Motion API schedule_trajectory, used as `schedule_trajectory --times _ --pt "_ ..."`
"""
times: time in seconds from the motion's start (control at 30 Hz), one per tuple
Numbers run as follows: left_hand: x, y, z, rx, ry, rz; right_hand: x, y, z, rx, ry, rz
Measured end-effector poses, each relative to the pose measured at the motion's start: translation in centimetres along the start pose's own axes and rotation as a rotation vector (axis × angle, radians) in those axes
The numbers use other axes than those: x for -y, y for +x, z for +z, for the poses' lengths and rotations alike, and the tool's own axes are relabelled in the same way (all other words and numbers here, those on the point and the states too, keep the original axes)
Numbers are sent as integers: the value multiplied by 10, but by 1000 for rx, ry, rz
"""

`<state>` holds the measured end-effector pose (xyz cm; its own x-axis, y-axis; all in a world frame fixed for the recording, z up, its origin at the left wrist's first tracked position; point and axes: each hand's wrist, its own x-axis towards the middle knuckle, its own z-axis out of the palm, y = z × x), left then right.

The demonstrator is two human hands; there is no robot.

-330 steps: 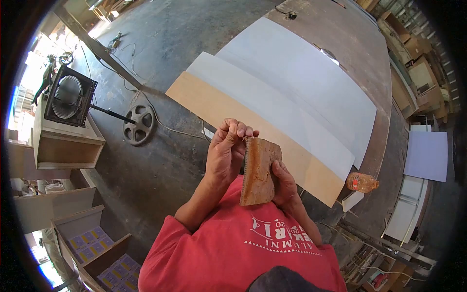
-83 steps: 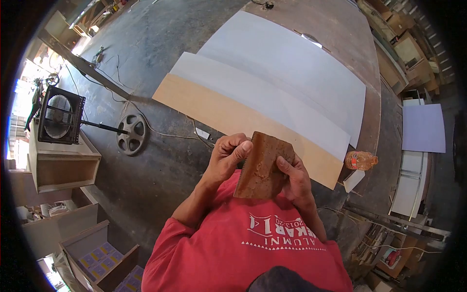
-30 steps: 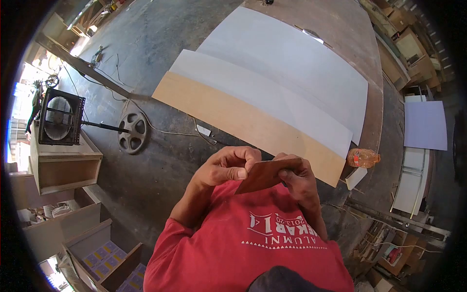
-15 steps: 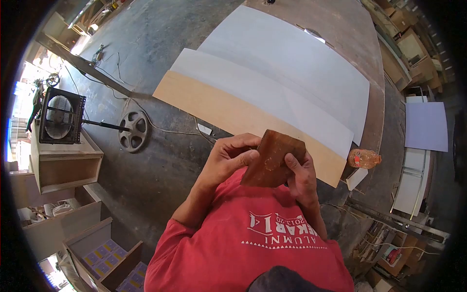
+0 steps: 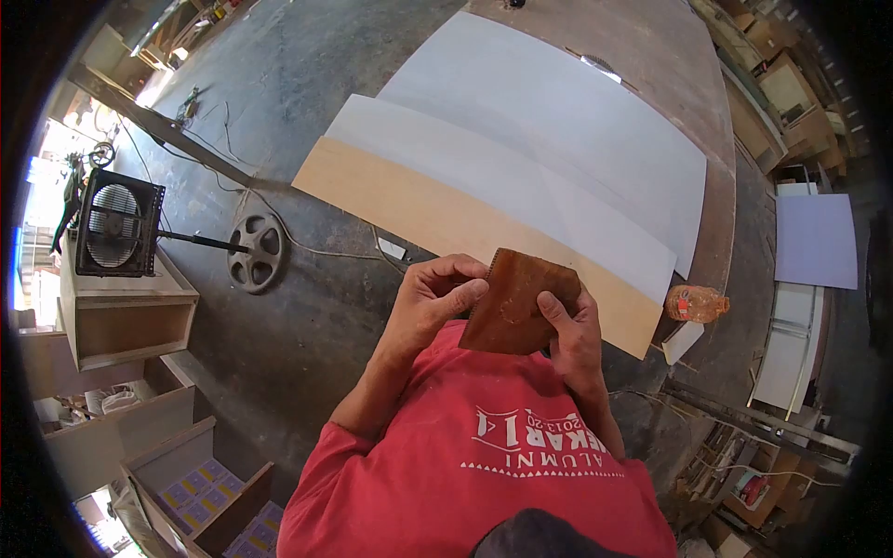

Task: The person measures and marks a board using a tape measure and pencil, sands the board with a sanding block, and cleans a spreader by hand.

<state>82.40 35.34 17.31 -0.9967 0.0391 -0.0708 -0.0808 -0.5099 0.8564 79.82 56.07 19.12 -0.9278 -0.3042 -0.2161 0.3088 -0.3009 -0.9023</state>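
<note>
A brown notched glue spreader (image 5: 526, 302), a flat translucent-looking piece with fine teeth along its left edge, is held tilted in front of my chest. My right hand (image 5: 572, 330) grips its right side, thumb on the face and fingers behind. At the toothed edge, my left hand (image 5: 437, 298) is closed in a pinch, its thumb and fingertips touching that edge. Pale smears mark the spreader's face. Just beyond both hands lie large white sheets (image 5: 549, 121) and a tan board strip (image 5: 400, 200).
To the right stands or lies an orange-tinted plastic bottle (image 5: 696, 304). A black fan (image 5: 116, 223) with a round wheel-like base (image 5: 256, 253) is at left, its cable crossing the floor. Wooden cabinets (image 5: 130, 325) and open boxes (image 5: 200, 484) occupy the lower left.
The spreader has turned slightly, showing more of its toothed edge. My left hand has shifted slightly left along with that edge; my right thumb has moved a little left.
</note>
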Motion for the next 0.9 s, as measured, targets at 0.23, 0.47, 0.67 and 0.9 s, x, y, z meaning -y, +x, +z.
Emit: schedule_trajectory --times 0.23,0.47,0.67,0.9 --pt "0 0 3 21 -43 -27 -4 1 -4 -18 29 2" --pt "0 3 3 26 -30 -30 -1 -3 0 -44 49 11" --pt "-2 1 1 59 -61 -38 -2 -3 -2 -24 36 11" --pt "-4 -1 2 114 -88 -46 -4 -2 -2 3 97 42"
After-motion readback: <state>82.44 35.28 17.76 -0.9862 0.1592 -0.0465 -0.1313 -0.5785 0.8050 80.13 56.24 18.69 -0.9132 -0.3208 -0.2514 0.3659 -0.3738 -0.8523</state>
